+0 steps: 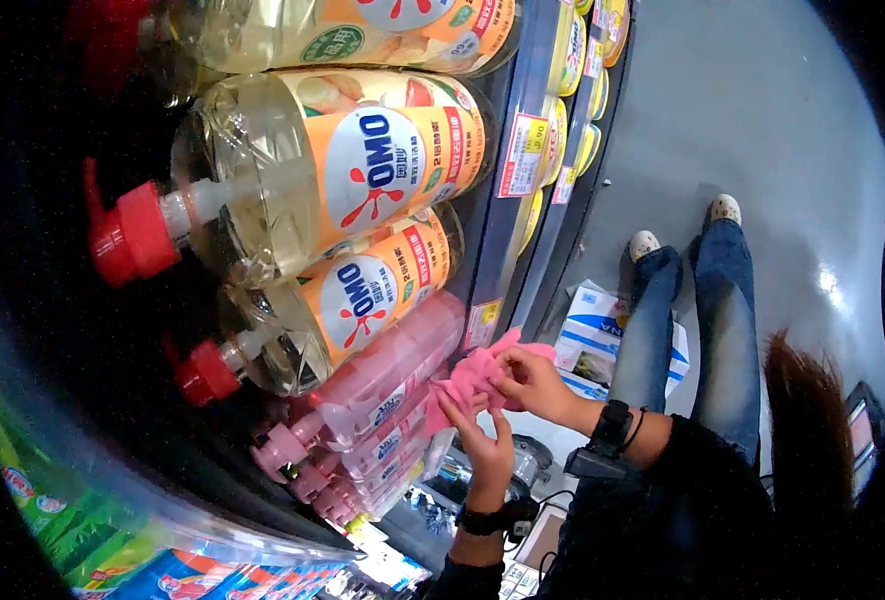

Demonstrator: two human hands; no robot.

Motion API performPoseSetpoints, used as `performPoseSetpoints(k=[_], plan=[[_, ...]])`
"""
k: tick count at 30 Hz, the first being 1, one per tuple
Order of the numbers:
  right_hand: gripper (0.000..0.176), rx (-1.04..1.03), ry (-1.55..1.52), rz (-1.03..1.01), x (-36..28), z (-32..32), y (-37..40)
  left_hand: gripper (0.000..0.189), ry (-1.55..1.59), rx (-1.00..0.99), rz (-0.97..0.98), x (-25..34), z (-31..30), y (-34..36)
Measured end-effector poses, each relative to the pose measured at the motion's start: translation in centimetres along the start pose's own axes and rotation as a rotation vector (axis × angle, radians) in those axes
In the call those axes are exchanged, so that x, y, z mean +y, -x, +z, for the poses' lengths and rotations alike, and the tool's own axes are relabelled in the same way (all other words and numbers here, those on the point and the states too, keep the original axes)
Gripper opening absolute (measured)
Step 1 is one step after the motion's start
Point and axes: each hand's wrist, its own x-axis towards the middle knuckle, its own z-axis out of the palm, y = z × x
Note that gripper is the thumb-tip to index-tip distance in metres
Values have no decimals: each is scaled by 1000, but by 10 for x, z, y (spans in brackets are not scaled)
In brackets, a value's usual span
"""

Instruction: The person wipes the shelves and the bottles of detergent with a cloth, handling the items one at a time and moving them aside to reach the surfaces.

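A crumpled pink cloth (476,374) is pinched between my two hands, in front of the shelf. My right hand (538,385), the upper one in this sideways view, has its thumb and fingertips closed on the cloth. Below it, my left hand (483,440) grips the cloth's lower part with bent fingers. Right behind the cloth stand several pink pump bottles (388,405). Beside them are clear OMO bottles (353,165) of yellowish liquid with red pump tops.
Price tags (525,155) line the dark shelf edge, and round yellow-lidded tubs (555,140) sit on a lower shelf. A white and blue bag (588,335) lies on the grey floor (763,100) by my legs. Green and blue packs (63,510) fill another shelf.
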Motion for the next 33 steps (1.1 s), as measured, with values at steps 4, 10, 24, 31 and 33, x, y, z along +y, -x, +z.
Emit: performPoseSetpoints(k=[4,10,24,31,33], plan=[[11,95,-25,-30,0,0,-4,75,-95,-132,-128,12,1,-21],[7,183,-35,-10,-19,-10,-13,76,142,-141,-250,9,7,-30],[7,31,2,-37,-17,-25,-19,57,227,-257,-363,28,-18,-39],[13,-43,-216,-146,-55,-57,-1,13,67,85,4,71,17,-29],[13,-11,-497,-68,-61,-75,6,12,141,-27,-136,91,40,-25]])
